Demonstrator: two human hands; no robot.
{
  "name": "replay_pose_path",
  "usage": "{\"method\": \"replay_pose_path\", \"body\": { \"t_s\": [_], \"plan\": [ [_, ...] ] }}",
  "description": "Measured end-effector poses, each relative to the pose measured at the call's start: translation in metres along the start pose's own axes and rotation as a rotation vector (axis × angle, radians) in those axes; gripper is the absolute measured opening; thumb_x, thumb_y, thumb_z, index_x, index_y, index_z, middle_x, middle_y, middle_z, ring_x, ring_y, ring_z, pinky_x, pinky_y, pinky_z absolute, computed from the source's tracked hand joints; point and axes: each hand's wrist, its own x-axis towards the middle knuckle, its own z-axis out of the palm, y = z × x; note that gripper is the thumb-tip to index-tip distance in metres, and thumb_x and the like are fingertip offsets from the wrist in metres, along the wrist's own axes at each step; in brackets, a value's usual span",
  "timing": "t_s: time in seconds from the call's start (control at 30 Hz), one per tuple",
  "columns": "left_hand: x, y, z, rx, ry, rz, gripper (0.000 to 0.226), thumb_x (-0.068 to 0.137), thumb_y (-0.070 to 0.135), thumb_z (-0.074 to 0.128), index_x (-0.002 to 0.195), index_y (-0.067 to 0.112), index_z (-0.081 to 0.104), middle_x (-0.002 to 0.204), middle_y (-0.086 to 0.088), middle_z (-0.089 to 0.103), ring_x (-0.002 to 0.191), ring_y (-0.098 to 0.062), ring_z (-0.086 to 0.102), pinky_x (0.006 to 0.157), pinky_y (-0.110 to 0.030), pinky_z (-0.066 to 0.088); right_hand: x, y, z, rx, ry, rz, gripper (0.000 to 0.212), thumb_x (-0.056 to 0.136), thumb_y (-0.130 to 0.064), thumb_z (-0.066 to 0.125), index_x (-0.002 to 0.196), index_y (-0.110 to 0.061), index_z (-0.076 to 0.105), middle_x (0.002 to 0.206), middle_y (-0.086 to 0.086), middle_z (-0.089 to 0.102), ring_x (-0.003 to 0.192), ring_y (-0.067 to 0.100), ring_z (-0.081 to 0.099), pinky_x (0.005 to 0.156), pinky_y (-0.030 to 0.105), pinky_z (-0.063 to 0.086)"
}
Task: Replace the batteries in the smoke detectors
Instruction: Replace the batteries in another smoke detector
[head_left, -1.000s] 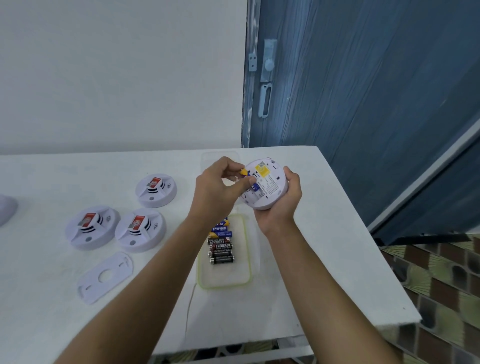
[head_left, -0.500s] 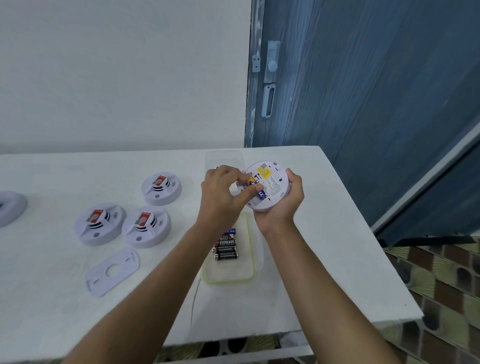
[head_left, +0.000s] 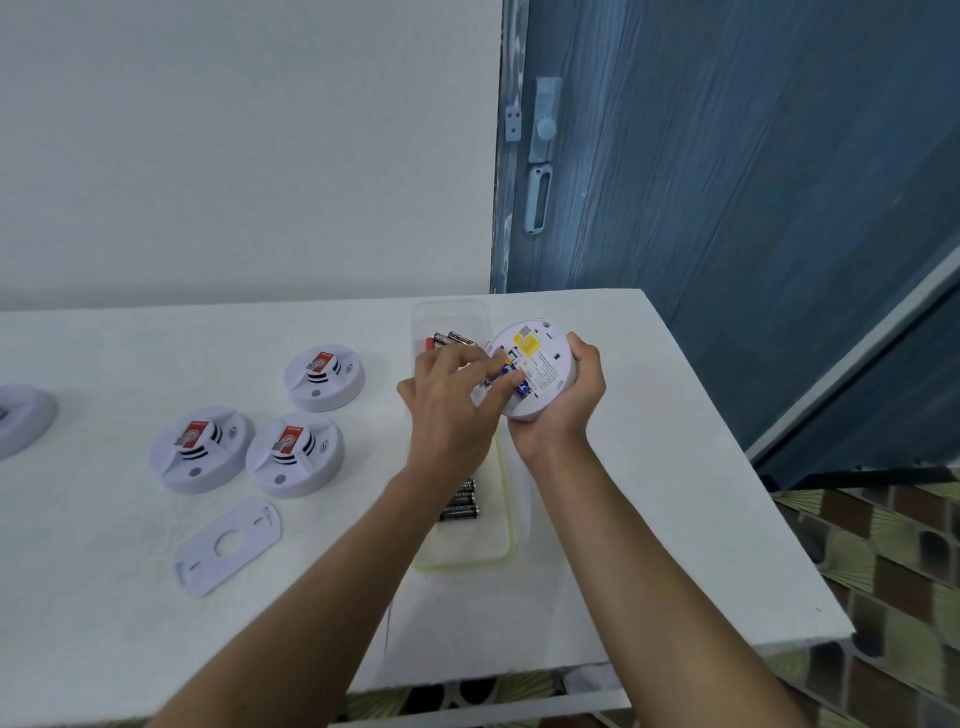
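Three white round smoke detectors (head_left: 294, 455) with red labels sit on the white bench (head_left: 104, 597), far left.
Right of them, the left hand (head_left: 449, 402) pinches a blue battery (head_left: 521, 387) in the back of a fourth white detector (head_left: 543, 358), held above a clear tray (head_left: 467, 545) of black batteries (head_left: 460, 501); the right hand (head_left: 563, 410) grips that detector's rim.

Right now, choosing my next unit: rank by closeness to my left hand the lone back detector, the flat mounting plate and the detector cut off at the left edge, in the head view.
From the left hand, fingers on a battery:
1. Back detector, just to its left.
2. Mounting plate, front left.
3. Cut-off detector, far left edge.
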Motion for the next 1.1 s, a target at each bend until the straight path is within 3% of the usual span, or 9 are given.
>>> {"method": "replay_pose_path", "body": {
  "t_s": [0.1, 0.2, 0.27, 0.33, 0.67, 0.9, 1.0, 1.1],
  "plan": [
    [-0.001, -0.001, 0.001, -0.024, -0.029, -0.036, 0.022, 0.087, 0.044, 0.067, 0.102, 0.029, 0.074, 0.11, 0.012, 0.062, 0.114, -0.012, 0.046, 0.086, -0.035, 0.029, 0.003, 0.001, -0.003, -0.02, 0.025, -0.007, 0.036, 0.094, -0.039, 0.043, 0.106, -0.014, 0.065, 0.089, 0.01, 0.064, 0.078, 0.024, 0.06, 0.065, 0.027, 0.051],
    [0.002, 0.002, -0.004, -0.209, -0.078, -0.153, 0.018, 0.084, 0.039, 0.072, 0.097, 0.027, 0.07, 0.105, 0.013, 0.066, 0.106, -0.003, 0.056, 0.091, -0.028, 0.041, 0.005, 0.001, -0.003, -0.057, 0.016, -0.016, 0.034, 0.093, -0.038, 0.043, 0.106, -0.017, 0.066, 0.091, 0.008, 0.064, 0.08, 0.024, 0.06, 0.068, 0.03, 0.051],
    [0.006, 0.005, -0.01, -0.321, -0.114, -0.228, 0.018, 0.081, 0.036, 0.077, 0.092, 0.025, 0.068, 0.093, 0.014, 0.069, 0.094, 0.004, 0.06, 0.082, -0.014, 0.045, 0.005, -0.002, -0.002, -0.096, 0.005, -0.01, 0.033, 0.092, -0.038, 0.043, 0.104, -0.019, 0.066, 0.092, 0.007, 0.063, 0.081, 0.024, 0.059, 0.071, 0.031, 0.048],
    [0.01, 0.005, -0.014, -0.36, -0.149, -0.244, 0.02, 0.078, 0.034, 0.079, 0.09, 0.023, 0.067, 0.088, 0.013, 0.068, 0.087, 0.004, 0.061, 0.075, -0.01, 0.045, 0.004, -0.005, -0.001, -0.115, -0.012, 0.001, 0.032, 0.093, -0.038, 0.041, 0.105, -0.021, 0.065, 0.092, 0.007, 0.064, 0.081, 0.024, 0.06, 0.071, 0.032, 0.047],
    [0.015, 0.004, -0.017, -0.356, -0.172, -0.151, 0.02, 0.082, 0.03, 0.076, 0.091, 0.015, 0.067, 0.086, 0.009, 0.064, 0.09, -0.015, 0.058, 0.081, -0.027, 0.047, 0.003, -0.01, 0.006, -0.093, -0.074, 0.03, 0.034, 0.093, -0.038, 0.039, 0.107, -0.022, 0.064, 0.092, 0.007, 0.067, 0.085, 0.027, 0.063, 0.069, 0.032, 0.05],
    [0.013, 0.005, -0.013, -0.264, -0.146, -0.098, 0.019, 0.084, 0.03, 0.074, 0.094, 0.016, 0.067, 0.088, 0.019, 0.059, 0.094, -0.008, 0.056, 0.086, -0.024, 0.045, 0.006, -0.006, 0.004, -0.079, -0.042, 0.017, 0.034, 0.092, -0.039, 0.041, 0.11, -0.02, 0.063, 0.1, 0.01, 0.063, 0.091, 0.028, 0.06, 0.072, 0.032, 0.049],
    [0.011, -0.001, -0.007, -0.167, -0.124, -0.006, 0.018, 0.089, 0.034, 0.068, 0.097, 0.017, 0.068, 0.095, 0.015, 0.062, 0.097, -0.009, 0.052, 0.088, -0.029, 0.036, 0.008, -0.006, 0.005, -0.072, -0.019, -0.009, 0.031, 0.092, -0.038, 0.044, 0.105, -0.017, 0.064, 0.09, 0.009, 0.062, 0.077, 0.024, 0.06, 0.064, 0.026, 0.05],
    [0.006, -0.006, -0.001, 0.004, -0.156, 0.101, 0.034, 0.094, 0.045, 0.052, 0.114, 0.022, 0.069, 0.113, 0.005, 0.063, 0.107, -0.018, 0.048, 0.084, -0.032, 0.029, 0.011, -0.012, 0.006, -0.099, 0.003, -0.051, 0.03, 0.093, -0.037, 0.045, 0.095, -0.017, 0.066, 0.081, 0.005, 0.064, 0.072, 0.021, 0.061, 0.062, 0.026, 0.05]
  ]
}}
